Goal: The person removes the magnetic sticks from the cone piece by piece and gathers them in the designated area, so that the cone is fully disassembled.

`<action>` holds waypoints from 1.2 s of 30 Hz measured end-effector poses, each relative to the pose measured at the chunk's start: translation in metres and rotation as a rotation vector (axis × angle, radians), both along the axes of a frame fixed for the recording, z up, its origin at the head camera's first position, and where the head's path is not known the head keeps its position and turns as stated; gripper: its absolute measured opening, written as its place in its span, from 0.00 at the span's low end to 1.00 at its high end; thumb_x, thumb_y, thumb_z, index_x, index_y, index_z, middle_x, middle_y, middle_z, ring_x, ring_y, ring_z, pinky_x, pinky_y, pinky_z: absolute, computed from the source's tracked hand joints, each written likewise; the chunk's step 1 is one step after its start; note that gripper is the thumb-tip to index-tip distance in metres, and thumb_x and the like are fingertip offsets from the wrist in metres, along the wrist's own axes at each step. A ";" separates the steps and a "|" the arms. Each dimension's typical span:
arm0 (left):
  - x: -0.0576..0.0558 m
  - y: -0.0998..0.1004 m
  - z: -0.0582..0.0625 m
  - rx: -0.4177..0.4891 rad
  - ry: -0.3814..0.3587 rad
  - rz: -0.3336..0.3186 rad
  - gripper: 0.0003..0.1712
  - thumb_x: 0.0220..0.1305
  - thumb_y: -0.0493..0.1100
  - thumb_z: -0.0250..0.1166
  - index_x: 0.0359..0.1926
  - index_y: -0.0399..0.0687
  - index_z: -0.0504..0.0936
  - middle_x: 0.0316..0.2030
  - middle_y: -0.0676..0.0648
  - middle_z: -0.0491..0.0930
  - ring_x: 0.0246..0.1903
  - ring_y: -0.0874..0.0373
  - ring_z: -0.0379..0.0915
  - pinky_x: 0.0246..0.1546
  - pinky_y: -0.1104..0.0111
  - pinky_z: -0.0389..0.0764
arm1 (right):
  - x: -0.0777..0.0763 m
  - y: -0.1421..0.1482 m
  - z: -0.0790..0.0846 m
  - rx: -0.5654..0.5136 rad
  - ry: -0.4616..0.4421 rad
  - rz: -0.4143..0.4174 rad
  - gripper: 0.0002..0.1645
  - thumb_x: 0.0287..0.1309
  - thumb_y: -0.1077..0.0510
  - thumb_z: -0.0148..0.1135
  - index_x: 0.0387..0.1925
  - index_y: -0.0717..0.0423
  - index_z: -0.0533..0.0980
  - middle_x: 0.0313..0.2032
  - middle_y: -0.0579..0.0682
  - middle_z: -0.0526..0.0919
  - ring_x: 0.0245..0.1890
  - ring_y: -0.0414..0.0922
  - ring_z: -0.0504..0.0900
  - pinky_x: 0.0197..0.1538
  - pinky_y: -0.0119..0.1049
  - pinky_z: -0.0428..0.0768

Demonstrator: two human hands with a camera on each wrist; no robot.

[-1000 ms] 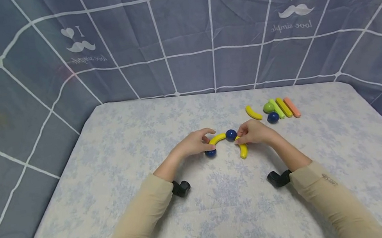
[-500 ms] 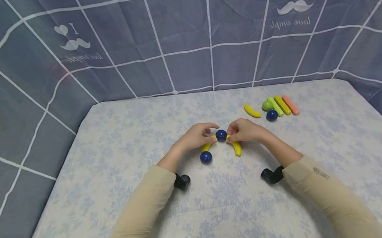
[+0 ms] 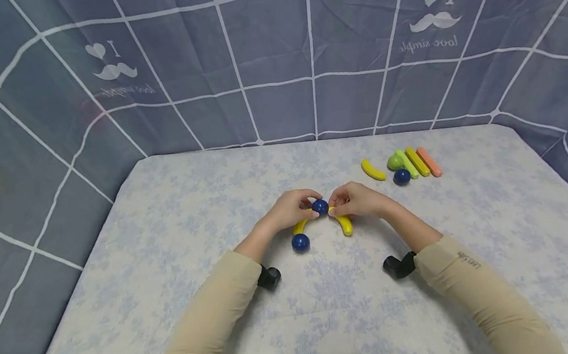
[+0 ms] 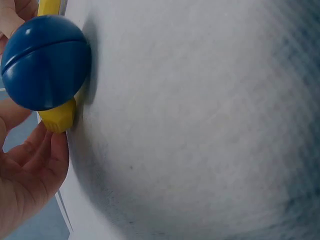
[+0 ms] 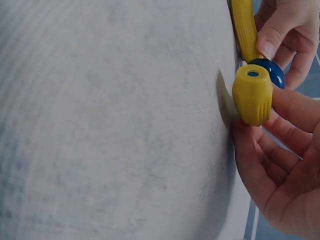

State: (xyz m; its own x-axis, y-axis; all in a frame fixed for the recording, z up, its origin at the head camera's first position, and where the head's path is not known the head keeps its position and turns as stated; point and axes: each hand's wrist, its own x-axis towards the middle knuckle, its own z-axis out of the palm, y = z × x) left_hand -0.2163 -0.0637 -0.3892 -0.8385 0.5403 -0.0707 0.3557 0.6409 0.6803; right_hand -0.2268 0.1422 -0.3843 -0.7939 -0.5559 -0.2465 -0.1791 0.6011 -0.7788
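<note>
In the head view, my left hand [image 3: 293, 208] pinches the left curved yellow building rod [image 3: 299, 227] near its far end, fingers reaching behind a blue ball [image 3: 321, 206]. Another blue ball [image 3: 300, 243] sits at that rod's near end; it looms large in the left wrist view. My right hand [image 3: 357, 199] grips a second curved yellow rod [image 3: 345, 226] between thumb and fingers, its upper end right at the far blue ball. In the right wrist view this rod's free end [image 5: 252, 95] points at the camera and shows a small blue spot.
To the back right lie a loose curved yellow rod [image 3: 373, 170], a green ball [image 3: 395, 162], a third blue ball [image 3: 402, 176] and straight rods in light green [image 3: 407, 164], yellow [image 3: 417, 162] and orange [image 3: 429, 161]. A grey-blue curtain [image 3: 270, 56] stands behind the table.
My left hand has slid from the rod's near end to its far end. The far blue ball and right rod have moved left with my right hand; the near ball is now uncovered.
</note>
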 end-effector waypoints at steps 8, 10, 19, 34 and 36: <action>-0.001 -0.001 0.000 -0.018 0.028 -0.029 0.25 0.58 0.39 0.66 0.58 0.45 0.75 0.44 0.42 0.79 0.41 0.52 0.75 0.41 0.65 0.75 | -0.001 0.001 -0.001 -0.028 -0.019 0.004 0.12 0.58 0.62 0.61 0.41 0.67 0.77 0.21 0.47 0.76 0.21 0.42 0.71 0.29 0.33 0.71; -0.001 -0.002 -0.001 -0.016 0.031 -0.032 0.25 0.58 0.40 0.67 0.57 0.45 0.75 0.44 0.42 0.79 0.42 0.52 0.75 0.41 0.66 0.75 | -0.001 0.000 -0.001 -0.029 -0.023 0.004 0.12 0.58 0.62 0.61 0.41 0.68 0.77 0.21 0.47 0.76 0.21 0.42 0.71 0.29 0.33 0.71; -0.003 0.000 -0.002 0.005 0.047 -0.014 0.23 0.55 0.40 0.70 0.53 0.44 0.80 0.40 0.44 0.81 0.37 0.55 0.76 0.35 0.70 0.75 | -0.001 0.001 0.000 -0.031 -0.002 0.031 0.10 0.58 0.62 0.61 0.39 0.67 0.77 0.20 0.46 0.74 0.21 0.40 0.68 0.28 0.32 0.68; 0.001 -0.003 -0.006 0.000 0.036 -0.027 0.24 0.56 0.38 0.69 0.56 0.44 0.78 0.42 0.43 0.80 0.38 0.55 0.75 0.37 0.69 0.75 | -0.002 0.013 -0.006 -0.033 -0.011 -0.044 0.10 0.59 0.61 0.61 0.40 0.64 0.76 0.23 0.48 0.76 0.23 0.43 0.72 0.31 0.35 0.72; 0.001 -0.004 -0.006 -0.005 0.031 -0.030 0.25 0.57 0.38 0.68 0.57 0.44 0.77 0.43 0.42 0.80 0.39 0.54 0.75 0.38 0.69 0.76 | -0.003 0.015 -0.007 -0.036 -0.010 -0.055 0.10 0.58 0.61 0.61 0.40 0.64 0.76 0.24 0.48 0.76 0.23 0.43 0.72 0.30 0.34 0.72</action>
